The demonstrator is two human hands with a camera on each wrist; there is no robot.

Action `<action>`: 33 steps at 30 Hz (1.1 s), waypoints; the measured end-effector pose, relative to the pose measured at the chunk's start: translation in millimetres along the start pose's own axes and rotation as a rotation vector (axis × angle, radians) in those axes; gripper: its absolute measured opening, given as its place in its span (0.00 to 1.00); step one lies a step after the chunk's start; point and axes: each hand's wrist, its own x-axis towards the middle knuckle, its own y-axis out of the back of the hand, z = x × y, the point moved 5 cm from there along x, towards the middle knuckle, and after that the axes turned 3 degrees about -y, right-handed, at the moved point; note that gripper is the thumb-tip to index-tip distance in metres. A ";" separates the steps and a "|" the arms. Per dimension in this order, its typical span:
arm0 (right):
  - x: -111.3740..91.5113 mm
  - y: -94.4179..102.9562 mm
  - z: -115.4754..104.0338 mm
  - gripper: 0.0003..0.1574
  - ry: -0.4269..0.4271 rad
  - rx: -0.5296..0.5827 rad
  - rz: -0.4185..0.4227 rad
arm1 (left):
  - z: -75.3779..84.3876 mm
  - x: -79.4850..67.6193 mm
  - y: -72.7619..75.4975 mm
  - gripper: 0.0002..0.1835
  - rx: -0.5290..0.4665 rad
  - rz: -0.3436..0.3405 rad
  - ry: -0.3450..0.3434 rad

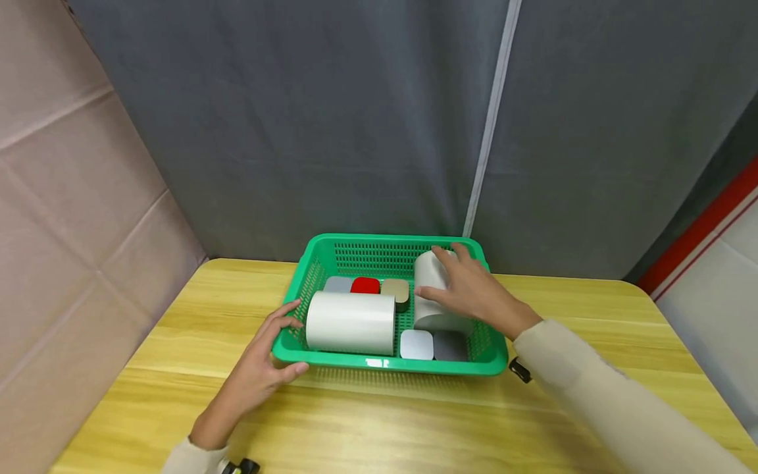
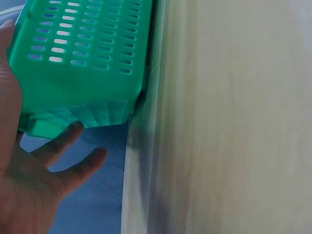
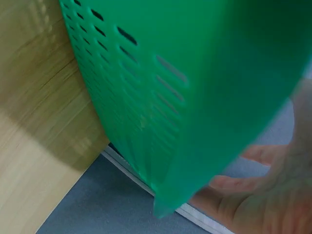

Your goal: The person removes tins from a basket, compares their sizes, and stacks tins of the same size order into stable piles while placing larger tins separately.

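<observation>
A green plastic basket [image 1: 385, 363] with slotted walls sits on the wooden table. My left hand [image 1: 256, 372] holds its near left corner, thumb on the front rim and two fingertips over the left rim; the other fingers spread outside the wall in the left wrist view. Inside, my right hand [image 1: 474, 289] grips a white cylinder [image 1: 429, 271] at the right, thumb on its left side and fingers round its far end. Another white cylinder [image 1: 351, 322] lies sideways at the left. In the right wrist view, the basket wall [image 3: 141, 112] hides what the right hand [image 3: 263, 195] grips.
Behind the left cylinder sit a grey box [image 1: 338, 284], a red box [image 1: 365, 285] and a beige box [image 1: 395, 289], all small with rounded corners. A white box [image 1: 416, 344] and a dark grey box [image 1: 450, 345] sit at the front right. A grey curtain [image 1: 331, 131] hangs behind the table [image 1: 379, 428].
</observation>
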 end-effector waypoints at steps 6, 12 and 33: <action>7.0 -8.4 0.8 0.59 -0.021 -0.041 -0.055 | -2.7 -2.3 0.3 0.28 0.008 0.012 -0.001; 11.3 -14.6 2.5 0.61 -0.025 -0.112 -0.090 | -4.8 -2.2 -0.5 0.26 0.013 0.025 -0.014; 23.1 -25.9 4.8 0.63 -0.077 -0.133 -0.129 | -6.0 -2.2 -4.5 0.25 -0.042 0.034 -0.003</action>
